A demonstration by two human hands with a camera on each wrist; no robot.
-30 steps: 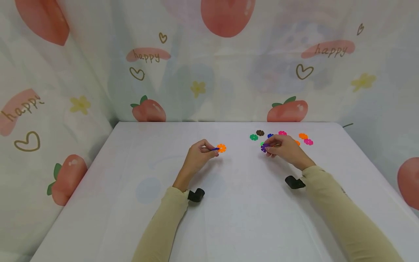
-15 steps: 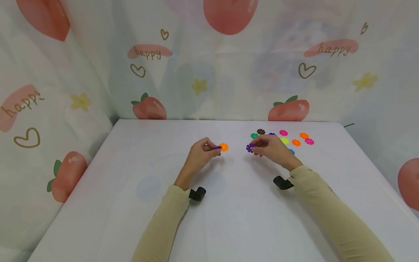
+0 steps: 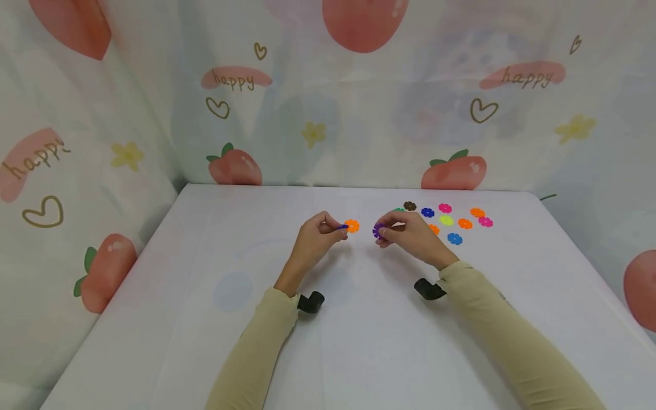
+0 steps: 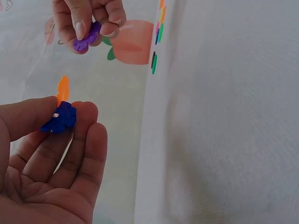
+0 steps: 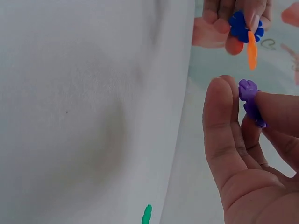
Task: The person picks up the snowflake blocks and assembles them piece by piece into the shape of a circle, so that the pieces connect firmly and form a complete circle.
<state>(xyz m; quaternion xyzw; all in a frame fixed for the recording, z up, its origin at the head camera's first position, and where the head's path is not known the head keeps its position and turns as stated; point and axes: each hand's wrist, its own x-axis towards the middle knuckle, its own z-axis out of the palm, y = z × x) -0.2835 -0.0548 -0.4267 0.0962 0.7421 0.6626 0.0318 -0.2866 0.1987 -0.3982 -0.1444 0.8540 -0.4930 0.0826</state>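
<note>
My left hand (image 3: 319,234) pinches a blue flower-shaped snowflake disc (image 4: 61,117) between thumb and fingers. An orange disc (image 3: 352,226) is joined to the blue one at an angle and points toward my right hand. Thumb and fingers of my right hand (image 3: 412,234) pinch a purple snowflake disc (image 5: 251,102), held up at its edge. Both hands are raised over the table, with a small gap between the orange disc and the purple one. Part of the purple disc is hidden behind the right thumb and fingers.
Several loose discs lie on the white table (image 3: 246,353) behind and right of my right hand, among them a light blue disc (image 3: 454,239), a yellow disc (image 3: 446,220) and a brown disc (image 3: 410,206). A printed curtain (image 3: 348,136) hangs behind the table.
My right hand has moved left with the purple disc, away from the loose discs and close to the orange disc. My left hand has hardly moved.
</note>
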